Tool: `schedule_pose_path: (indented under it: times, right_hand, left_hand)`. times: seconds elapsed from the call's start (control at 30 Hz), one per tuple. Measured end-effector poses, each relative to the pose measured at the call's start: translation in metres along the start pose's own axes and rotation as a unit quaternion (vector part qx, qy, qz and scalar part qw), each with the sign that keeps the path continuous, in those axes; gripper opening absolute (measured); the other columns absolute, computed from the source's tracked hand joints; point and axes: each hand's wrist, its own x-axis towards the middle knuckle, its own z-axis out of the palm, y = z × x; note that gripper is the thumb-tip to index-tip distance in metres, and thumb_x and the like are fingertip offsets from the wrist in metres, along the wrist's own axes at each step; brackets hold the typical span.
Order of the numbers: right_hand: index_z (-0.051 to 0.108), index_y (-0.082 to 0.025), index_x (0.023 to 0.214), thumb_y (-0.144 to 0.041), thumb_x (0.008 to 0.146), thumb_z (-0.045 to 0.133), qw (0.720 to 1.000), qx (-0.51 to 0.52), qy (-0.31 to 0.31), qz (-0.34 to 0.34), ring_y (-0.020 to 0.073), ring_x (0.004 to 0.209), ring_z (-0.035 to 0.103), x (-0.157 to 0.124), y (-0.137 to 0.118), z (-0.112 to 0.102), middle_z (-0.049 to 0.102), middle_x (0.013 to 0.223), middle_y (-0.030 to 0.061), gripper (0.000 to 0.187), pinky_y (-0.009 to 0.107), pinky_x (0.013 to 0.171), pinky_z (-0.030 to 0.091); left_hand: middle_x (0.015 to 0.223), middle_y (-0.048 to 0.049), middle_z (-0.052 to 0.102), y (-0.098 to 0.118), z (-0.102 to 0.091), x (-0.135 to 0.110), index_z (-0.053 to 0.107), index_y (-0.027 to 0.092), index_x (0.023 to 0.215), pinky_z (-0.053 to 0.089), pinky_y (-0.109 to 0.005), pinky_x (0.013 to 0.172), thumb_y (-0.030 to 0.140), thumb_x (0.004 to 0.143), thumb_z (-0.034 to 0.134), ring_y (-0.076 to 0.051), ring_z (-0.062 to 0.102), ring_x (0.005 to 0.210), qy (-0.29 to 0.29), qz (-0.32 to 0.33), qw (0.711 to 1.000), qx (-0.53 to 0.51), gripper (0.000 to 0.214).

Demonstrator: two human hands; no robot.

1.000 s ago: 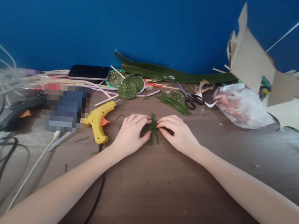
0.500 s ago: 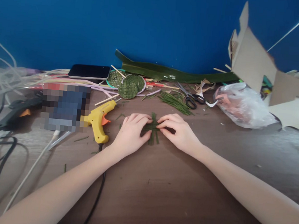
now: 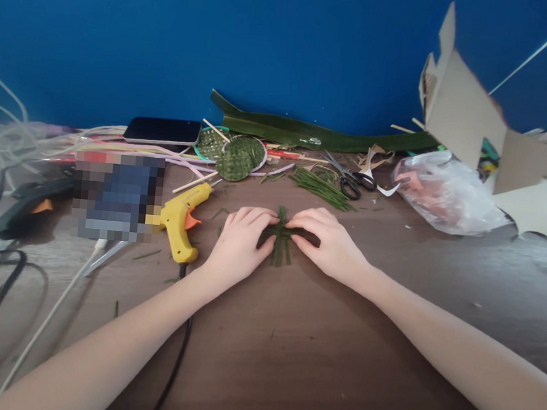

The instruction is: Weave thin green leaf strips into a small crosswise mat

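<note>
Crossed green leaf strips (image 3: 278,251) lie on the brown table between my two hands, with loose ends pointing toward me and away. My left hand (image 3: 242,237) rests at the left side of the strips, thumb and fingers closed on them. From the right, my right hand (image 3: 324,238) pinches the strips between thumb and fingertips. Both hands cover parts of the crossing strips. Beyond my right hand is a bundle of cut green strips (image 3: 321,188). Round woven green pieces (image 3: 235,159) lie further back.
A yellow glue gun (image 3: 179,219) lies left of my left hand, its black cord running toward me. Scissors (image 3: 351,178), a long green leaf (image 3: 308,133) and a plastic bag (image 3: 451,195) are at the back. Cardboard (image 3: 468,113) stands right; a phone (image 3: 162,131) and cables fill the left.
My right fingertips have shifted very slightly on the strips, and the lower ends look a little more spread. My left hand stays in nearly the same place.
</note>
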Motion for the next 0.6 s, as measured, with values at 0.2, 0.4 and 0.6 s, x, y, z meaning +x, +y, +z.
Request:
schedule_pose_path:
  times: [0.2, 0.4, 0.6]
  right_hand:
    - [0.064, -0.018, 0.092, -0.016, 0.085, 0.05, 1.0, -0.01, 0.004, -0.007, 0.0219, 0.092, 0.054, 0.0, -0.0006, 0.0016, 0.065, 0.099, 0.0077, 0.016, 0.039, 0.081, 0.042]
    - [0.063, -0.018, 0.093, -0.02, 0.084, 0.052, 1.0, -0.018, -0.007, -0.008, 0.0226, 0.093, 0.053, -0.001, -0.0018, 0.0015, 0.064, 0.1, 0.0077, 0.014, 0.039, 0.082, 0.041]
    - [0.061, -0.019, 0.093, -0.02, 0.082, 0.055, 1.0, -0.019, -0.015, 0.007, 0.0228, 0.093, 0.052, 0.0004, -0.0028, 0.0017, 0.063, 0.1, 0.0079, 0.013, 0.04, 0.082, 0.04]
  left_hand:
    - [0.112, -0.0056, 0.062, 0.0008, 0.0009, -0.0008, 0.055, 0.018, 0.103, 0.04, -0.04, 0.09, 0.019, 0.083, 0.051, -0.024, 0.051, 0.106, 0.002, 0.003, 1.0, 0.016, 0.02]
    - [0.113, -0.0055, 0.061, 0.0024, -0.0004, 0.0001, 0.054, 0.019, 0.102, 0.039, -0.039, 0.091, 0.018, 0.079, 0.053, -0.023, 0.05, 0.108, -0.004, -0.007, 1.0, 0.002, 0.023]
    - [0.115, -0.0059, 0.06, 0.004, -0.0005, 0.0002, 0.053, 0.018, 0.103, 0.039, -0.04, 0.09, 0.019, 0.079, 0.053, -0.024, 0.05, 0.108, -0.011, -0.016, 1.0, 0.019, 0.023]
